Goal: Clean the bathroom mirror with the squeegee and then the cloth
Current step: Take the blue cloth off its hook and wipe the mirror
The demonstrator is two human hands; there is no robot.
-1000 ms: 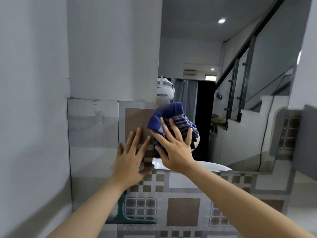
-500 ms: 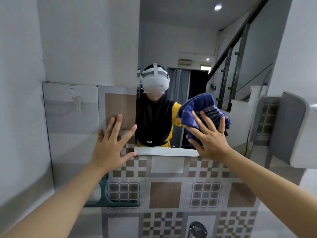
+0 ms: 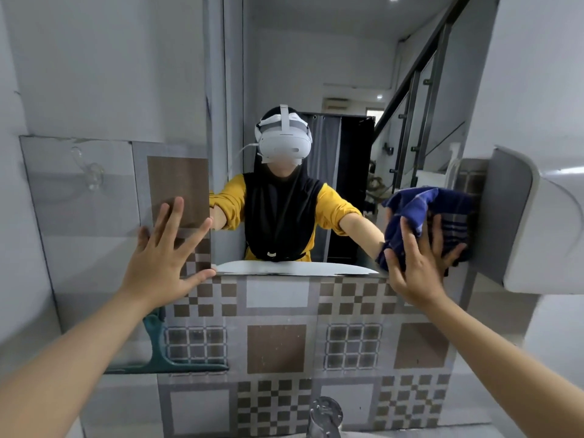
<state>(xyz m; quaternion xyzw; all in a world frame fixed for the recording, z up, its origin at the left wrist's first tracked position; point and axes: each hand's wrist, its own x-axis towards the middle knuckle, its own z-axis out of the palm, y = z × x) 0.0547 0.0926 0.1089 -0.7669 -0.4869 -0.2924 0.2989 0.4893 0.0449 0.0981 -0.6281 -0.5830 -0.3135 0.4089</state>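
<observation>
Overhead, the right hand (image 3: pixel 417 267) pressed a soft, crumpled blue striped cloth (image 3: pixel 423 213) flat-palmed against the frameless wall mirror (image 3: pixel 316 74), fingers spread. Its limpness probably needed bunching. The left hand (image 3: pixel 161 260) lay splayed beside the mirror.

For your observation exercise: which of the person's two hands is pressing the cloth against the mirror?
The right hand, pressing the blue cloth at the mirror's right edge. The left hand lies flat and bare on the tiles.

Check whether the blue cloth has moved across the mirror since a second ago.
Yes. The blue cloth under the right hand went rightward, from near the mirror's left edge, by the brown tile, to its right edge.
</observation>
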